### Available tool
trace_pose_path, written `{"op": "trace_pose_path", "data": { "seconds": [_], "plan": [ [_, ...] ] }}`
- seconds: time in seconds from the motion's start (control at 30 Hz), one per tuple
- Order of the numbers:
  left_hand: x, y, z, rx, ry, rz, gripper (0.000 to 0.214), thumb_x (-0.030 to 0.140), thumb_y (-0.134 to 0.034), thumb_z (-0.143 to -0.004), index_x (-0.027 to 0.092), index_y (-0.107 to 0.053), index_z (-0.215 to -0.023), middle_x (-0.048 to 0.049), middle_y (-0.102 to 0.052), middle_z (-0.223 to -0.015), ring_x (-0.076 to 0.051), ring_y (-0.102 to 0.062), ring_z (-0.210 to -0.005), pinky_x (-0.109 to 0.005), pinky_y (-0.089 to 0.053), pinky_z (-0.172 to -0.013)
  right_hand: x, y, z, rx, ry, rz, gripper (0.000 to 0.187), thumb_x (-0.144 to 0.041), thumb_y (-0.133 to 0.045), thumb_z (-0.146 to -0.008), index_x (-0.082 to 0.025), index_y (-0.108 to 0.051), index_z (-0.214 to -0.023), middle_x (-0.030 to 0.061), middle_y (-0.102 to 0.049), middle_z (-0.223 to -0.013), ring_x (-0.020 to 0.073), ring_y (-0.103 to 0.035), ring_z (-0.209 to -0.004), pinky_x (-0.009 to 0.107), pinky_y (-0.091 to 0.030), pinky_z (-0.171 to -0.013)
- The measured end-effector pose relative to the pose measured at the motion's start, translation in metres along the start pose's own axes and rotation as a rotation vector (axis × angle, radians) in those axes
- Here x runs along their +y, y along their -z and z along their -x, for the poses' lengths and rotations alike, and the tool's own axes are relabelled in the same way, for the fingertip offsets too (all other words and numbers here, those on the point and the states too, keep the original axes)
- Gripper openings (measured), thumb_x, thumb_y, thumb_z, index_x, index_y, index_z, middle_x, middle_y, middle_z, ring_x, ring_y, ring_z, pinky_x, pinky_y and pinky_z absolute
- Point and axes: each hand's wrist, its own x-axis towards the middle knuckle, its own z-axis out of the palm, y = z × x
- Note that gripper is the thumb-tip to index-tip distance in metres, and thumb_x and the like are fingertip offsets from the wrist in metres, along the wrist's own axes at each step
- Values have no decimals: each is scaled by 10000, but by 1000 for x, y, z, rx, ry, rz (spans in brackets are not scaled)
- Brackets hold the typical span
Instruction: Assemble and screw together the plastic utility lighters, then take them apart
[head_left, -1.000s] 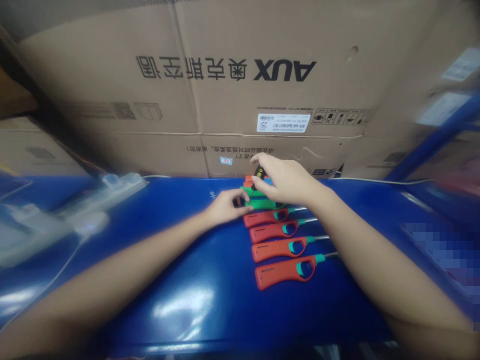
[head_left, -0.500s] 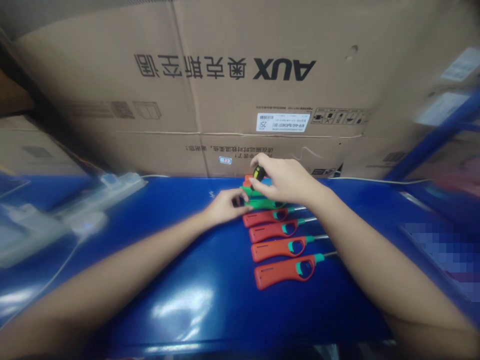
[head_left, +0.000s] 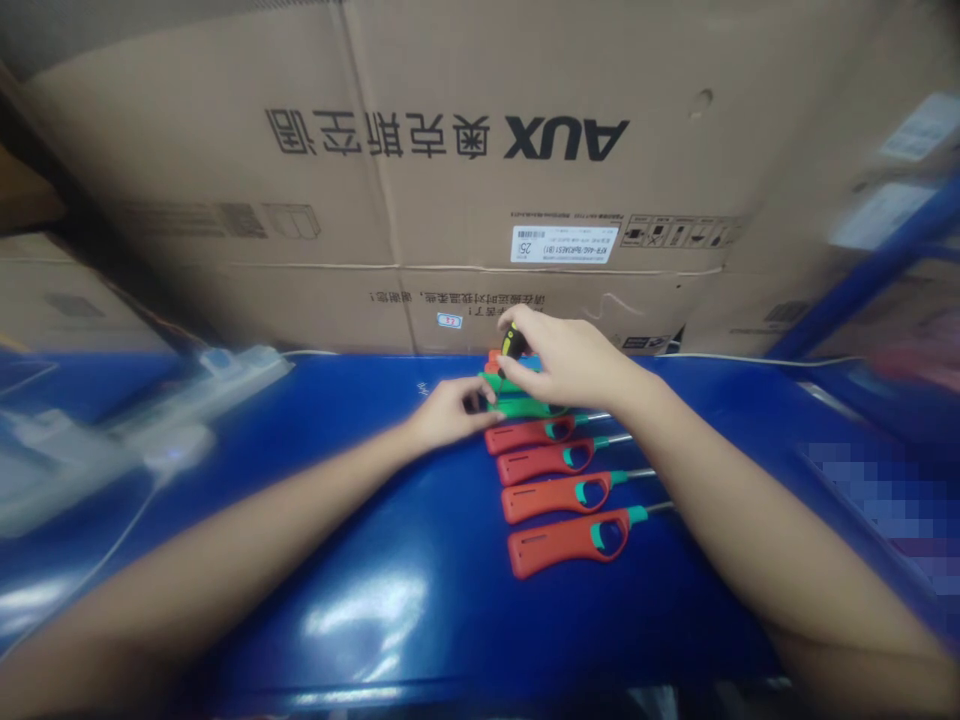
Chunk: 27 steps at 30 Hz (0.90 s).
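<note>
My right hand (head_left: 562,355) is closed around the black-and-yellow handle of a screwdriver (head_left: 514,342), held tilted over the far end of a row of lighters. The screwdriver's tip is hard to make out. My left hand (head_left: 454,412) pinches the butt end of a green long-necked lighter (head_left: 525,407). Another green lighter (head_left: 491,383) lies just beyond it, partly covered by my fingers. Nearer to me, several red gas lighters lie side by side, the closest one (head_left: 559,543) with a teal trigger and its metal neck pointing right. An orange piece (head_left: 494,360) shows behind the green lighters.
A large cardboard box (head_left: 420,220) with upside-down print stands behind the blue table (head_left: 420,620). At the left lie a white power strip (head_left: 247,375) and cables. A blue post (head_left: 862,275) rises at the right, and a thin cable runs along the back edge.
Both hands keep almost the same place. The screwdriver handle in my right hand has turned or tilted slightly.
</note>
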Motion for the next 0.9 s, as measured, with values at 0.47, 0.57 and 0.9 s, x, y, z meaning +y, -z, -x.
{"op": "trace_pose_path", "data": {
  "seconds": [0.47,0.57,0.9],
  "plan": [
    [2,6,-1,-48,2,-42,272,415,-735,-795,166,-668,-884,22,-640,-721,-121,-530,-621,-231,-413,-605,9,12,2,48,89,-74,167,-307,-547,-897,-224,-584,-1037,16,-719,-1008,165,-644,-809,272,-366,-652],
    [4,12,-5,-101,-3,-73,299,442,-742,-790,163,-693,-886,17,-650,-700,-124,-545,-612,-227,-414,-592,20,26,5,42,6,-43,162,-321,-553,-873,-229,-593,-1000,8,-716,-914,165,-628,-748,274,-349,-622],
    [13,24,-19,-231,-89,-173,194,338,-619,-885,163,-699,-857,-3,-690,-705,-123,-578,-592,-225,-429,-597,40,35,9,-192,-88,71,193,-376,-554,-852,-222,-629,-941,49,-727,-879,182,-598,-694,277,-322,-574]
  ]
}}
